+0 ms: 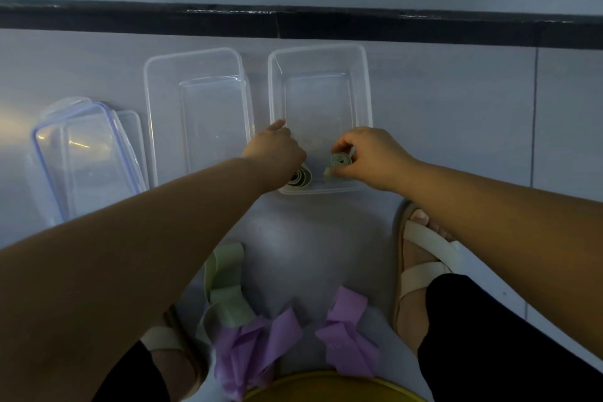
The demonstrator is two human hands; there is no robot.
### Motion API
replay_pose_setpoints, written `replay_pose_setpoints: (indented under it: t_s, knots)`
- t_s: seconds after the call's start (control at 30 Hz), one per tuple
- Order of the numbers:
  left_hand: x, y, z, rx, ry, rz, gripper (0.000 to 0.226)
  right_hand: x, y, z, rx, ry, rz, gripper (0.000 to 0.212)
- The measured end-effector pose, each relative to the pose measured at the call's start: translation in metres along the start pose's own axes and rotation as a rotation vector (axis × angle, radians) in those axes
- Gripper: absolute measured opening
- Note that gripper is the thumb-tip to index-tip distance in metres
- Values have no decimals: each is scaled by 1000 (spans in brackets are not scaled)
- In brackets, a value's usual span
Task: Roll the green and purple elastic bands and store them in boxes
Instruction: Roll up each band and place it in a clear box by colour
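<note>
Our right hand (pixel 368 157) pinches a coiled green elastic band (pixel 341 160) and our left hand (pixel 277 153), grip hidden, caps a second green coil (pixel 300 179), presumably so neither unwinds inside the clear rectangular plastic box (pixel 368 98).

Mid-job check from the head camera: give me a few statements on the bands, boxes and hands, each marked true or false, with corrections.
1. The right hand pinches a rolled green band at the right box. True.
2. The left box already holds a purple roll. False: no band shows in it.
3. The purple bands lie unrolled, nearer the person than the boxes. True.
4. Both boxes have lids snapped on. False: both are open, and a blue-rimmed lid lies left of them.
5. A second green roll sits in the right box's near corner, beneath the left hand. True.
</note>
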State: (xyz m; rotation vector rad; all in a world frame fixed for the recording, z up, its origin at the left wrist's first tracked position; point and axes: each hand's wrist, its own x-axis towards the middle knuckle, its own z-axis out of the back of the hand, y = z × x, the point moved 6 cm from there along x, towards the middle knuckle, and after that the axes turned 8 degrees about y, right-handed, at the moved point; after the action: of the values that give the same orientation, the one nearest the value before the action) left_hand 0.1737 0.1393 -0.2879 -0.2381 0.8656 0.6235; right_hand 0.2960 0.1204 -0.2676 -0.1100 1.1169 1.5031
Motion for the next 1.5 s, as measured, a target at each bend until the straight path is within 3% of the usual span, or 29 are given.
replay_pose_setpoints:
  t_s: [0.43,0.73,0.93,1.1,1.23,1.37,1.5]
  knots:
    - [3,-8,2,92,-31,-10,26,2,3,-10,-50,3,20,39]
    - [7,-15,8,0,18,-128,34,5,4,-16,-60,-8,28,38]
    - [7,-10,8,-109,-9,-53,41,5,3,-15,-48,-12,18,36]
    - [2,-9,4,-101,-28,-19,28,5,2,-17,-65,-9,15,38]
    - [-16,5,16,-197,-192,34,26,9,4,-20,-82,-4,25,36]
    - [-58,35,28,-487,-540,40,21,17,13,-22,-52,-5,33,35]
    - [-91,66,20,-866,-679,247,16,29,29,-31,-82,31,59,35]
